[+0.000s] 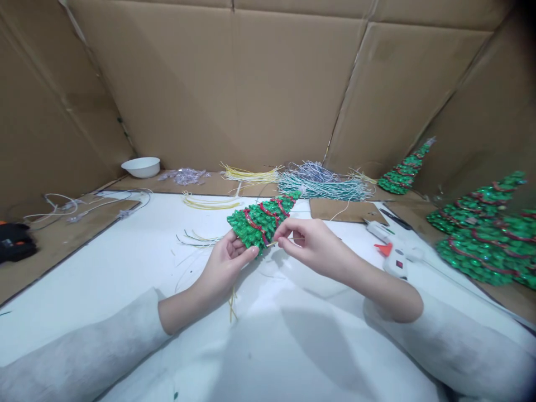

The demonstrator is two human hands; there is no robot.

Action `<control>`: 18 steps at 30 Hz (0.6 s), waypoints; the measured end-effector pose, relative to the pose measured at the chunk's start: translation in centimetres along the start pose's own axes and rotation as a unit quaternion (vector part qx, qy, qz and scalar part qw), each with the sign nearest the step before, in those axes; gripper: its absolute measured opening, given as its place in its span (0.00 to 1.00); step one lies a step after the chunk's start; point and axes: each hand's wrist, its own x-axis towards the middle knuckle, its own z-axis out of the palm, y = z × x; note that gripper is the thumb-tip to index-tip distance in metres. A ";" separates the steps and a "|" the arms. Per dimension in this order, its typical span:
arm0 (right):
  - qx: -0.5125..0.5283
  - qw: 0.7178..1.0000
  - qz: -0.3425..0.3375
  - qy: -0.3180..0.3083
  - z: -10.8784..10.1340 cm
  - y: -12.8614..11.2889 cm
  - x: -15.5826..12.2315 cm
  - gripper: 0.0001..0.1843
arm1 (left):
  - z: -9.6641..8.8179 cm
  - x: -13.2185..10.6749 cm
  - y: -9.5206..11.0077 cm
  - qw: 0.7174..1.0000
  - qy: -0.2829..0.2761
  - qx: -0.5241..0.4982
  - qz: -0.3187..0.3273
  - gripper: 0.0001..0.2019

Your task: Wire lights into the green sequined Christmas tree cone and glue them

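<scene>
A small green sequin tree with red garland lines lies tilted above the white table, its tip pointing up and right. My left hand grips its wide base from below, fingers curled round it. My right hand pinches a thin pale yellow strand right at the tree's lower side. A few yellow strands hang down under my left wrist.
Bundles of yellow and blue-green strands lie at the back with a white bowl. A white glue gun rests at right. Finished green trees stand at right, another at the back. Cardboard walls surround the table.
</scene>
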 end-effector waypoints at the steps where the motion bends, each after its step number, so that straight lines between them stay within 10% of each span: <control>1: -0.017 1.000 -0.011 0.009 0.2 0.0 -0.1 0.07 | 0.1 0.0 0.0 1.000 0.002 -0.001 -0.004 0.23; 9: -0.088 0.989 -0.099 0.069 1.7 0.6 -0.3 0.05 | 0.5 -0.3 0.2 1.000 0.008 -0.005 -0.017 0.22; 18: -0.109 0.990 -0.047 0.072 2.0 0.3 -0.5 0.04 | 0.5 -0.2 0.4 0.999 -0.027 -0.012 -0.026 0.20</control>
